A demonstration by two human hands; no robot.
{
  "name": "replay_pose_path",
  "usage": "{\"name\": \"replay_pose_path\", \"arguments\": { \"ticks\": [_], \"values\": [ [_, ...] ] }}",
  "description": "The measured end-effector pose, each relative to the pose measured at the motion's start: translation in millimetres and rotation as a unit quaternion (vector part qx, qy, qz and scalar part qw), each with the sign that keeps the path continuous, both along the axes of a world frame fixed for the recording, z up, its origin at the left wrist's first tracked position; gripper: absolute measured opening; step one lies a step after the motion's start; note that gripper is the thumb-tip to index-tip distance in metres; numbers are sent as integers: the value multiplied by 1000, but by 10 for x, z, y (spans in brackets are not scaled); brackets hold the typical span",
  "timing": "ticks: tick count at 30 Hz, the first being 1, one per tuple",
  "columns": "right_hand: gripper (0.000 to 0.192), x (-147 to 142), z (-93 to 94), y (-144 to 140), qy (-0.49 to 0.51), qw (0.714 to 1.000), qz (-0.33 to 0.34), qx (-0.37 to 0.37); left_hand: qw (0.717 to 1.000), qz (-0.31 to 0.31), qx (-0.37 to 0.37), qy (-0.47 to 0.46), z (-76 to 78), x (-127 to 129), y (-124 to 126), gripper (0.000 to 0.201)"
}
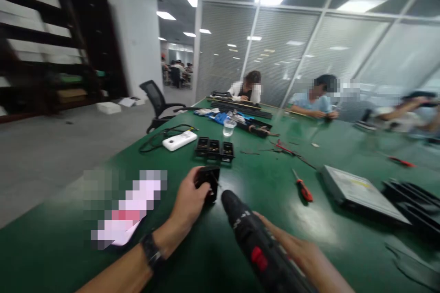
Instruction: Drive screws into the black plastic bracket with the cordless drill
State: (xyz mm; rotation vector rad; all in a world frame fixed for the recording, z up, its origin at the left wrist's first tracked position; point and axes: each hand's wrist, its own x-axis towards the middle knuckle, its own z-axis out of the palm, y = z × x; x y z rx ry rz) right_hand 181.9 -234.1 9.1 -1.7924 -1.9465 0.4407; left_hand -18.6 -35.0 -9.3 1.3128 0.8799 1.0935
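Note:
My left hand (187,203) grips a small black square part (209,183) that rests on the green table (275,183). A dark watch sits on that wrist. My right hand (299,252) holds a black cordless screwdriver (254,242) with a red mark on its body. Its nose points toward the black part and ends just right of it. Three more black square parts (215,149) stand in a row a little farther away.
A red-handled screwdriver (304,189) lies to the right, beside a flat grey drive (360,191) and black trays (415,203). A white box with cable (179,140), a plastic cup (228,127) and loose parts lie beyond. Three people sit at the far side. An office chair (156,100) stands left.

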Motion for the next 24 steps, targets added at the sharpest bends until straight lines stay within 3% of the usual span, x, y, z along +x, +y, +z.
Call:
{"name": "replay_pose_path", "arguments": {
  "ticks": [4, 11, 19, 24],
  "values": [
    [84, -116, 189, -21, -40, 997, 20, -57, 998, 21, -3, 54, 20, -13, 86, 44],
    [90, -127, 99, -38, -125, 991, 17, -37, 996, 17, 29, 83, 23, 13, 137, 52],
    [94, -232, 327, 6, -109, 990, 1, -94, 994, -5, 35, 101, -123, 12, 295, 47],
    [93, -289, 332, 11, -159, 984, 2, -76, 992, -16, 54, 113, -127, 19, 331, 48]
  ]
}}
